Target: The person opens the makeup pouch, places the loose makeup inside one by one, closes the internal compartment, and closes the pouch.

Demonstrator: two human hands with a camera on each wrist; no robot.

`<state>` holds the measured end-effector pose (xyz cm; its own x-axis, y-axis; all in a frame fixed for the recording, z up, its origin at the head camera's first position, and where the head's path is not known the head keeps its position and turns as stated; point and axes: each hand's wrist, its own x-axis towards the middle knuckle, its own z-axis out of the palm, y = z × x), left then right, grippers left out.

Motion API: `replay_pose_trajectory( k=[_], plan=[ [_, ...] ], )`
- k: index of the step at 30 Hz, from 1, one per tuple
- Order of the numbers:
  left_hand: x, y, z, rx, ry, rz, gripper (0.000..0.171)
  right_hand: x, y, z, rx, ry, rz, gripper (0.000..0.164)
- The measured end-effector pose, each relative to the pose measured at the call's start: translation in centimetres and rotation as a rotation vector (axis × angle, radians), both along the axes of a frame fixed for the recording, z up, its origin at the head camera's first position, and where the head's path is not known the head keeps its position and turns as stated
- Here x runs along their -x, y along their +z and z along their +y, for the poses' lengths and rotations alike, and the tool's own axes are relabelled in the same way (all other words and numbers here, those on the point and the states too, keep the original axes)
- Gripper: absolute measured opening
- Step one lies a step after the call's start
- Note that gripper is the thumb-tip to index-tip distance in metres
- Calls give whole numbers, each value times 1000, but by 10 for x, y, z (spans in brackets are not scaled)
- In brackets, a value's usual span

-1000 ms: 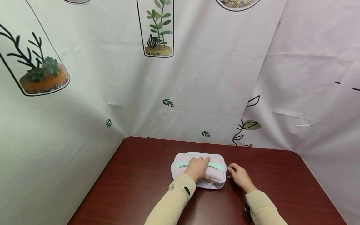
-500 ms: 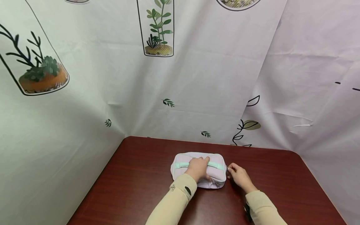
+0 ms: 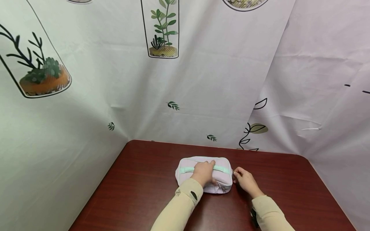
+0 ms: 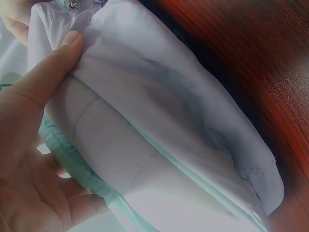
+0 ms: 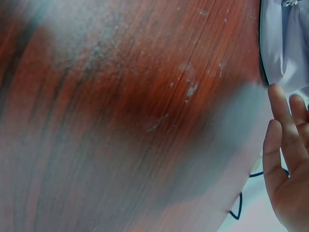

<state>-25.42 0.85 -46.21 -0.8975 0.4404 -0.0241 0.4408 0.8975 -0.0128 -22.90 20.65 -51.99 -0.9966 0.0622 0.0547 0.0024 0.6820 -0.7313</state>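
Note:
A pale lilac zip pouch with a mint strap handle lies on the table. My left hand grips it from above, the thumb pressing its near side and the other fingers over the top by the strap. In the left wrist view that side of the pouch sags and creases. At the pouch's right end my right hand pinches a small part, apparently a zipper pull, mostly hidden by the fingertips. Another metal zipper pull shows at the near right corner. Two fingers stand nearly straight in the right wrist view.
The dark red wooden table has rounded far corners. Behind it and at both sides hangs white cloth printed with plants and leaves. Something dark sits at the right sleeve's cuff.
Almost nothing differs. My left forearm has shifted very slightly to the right; both hands keep their hold and the pouch stays in place.

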Motion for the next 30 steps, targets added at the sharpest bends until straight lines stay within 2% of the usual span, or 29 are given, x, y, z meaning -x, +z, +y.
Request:
replay_pose_trajectory(
  k=[6, 20, 24, 30],
  plan=[
    [0, 0, 2, -8, 13, 4, 83, -1, 1, 1, 15, 6, -15, 10],
    [-1, 0, 2, -23, 44, 7, 79, -5, 7, 0, 143, 4, -68, 15],
    [0, 2, 3, -33, 64, 0, 79, -6, 8, -1, 163, 6, -67, 16],
    [3, 2, 5, -62, 118, -8, 80, -7, 5, -2, 137, 7, -70, 16]
  ],
)
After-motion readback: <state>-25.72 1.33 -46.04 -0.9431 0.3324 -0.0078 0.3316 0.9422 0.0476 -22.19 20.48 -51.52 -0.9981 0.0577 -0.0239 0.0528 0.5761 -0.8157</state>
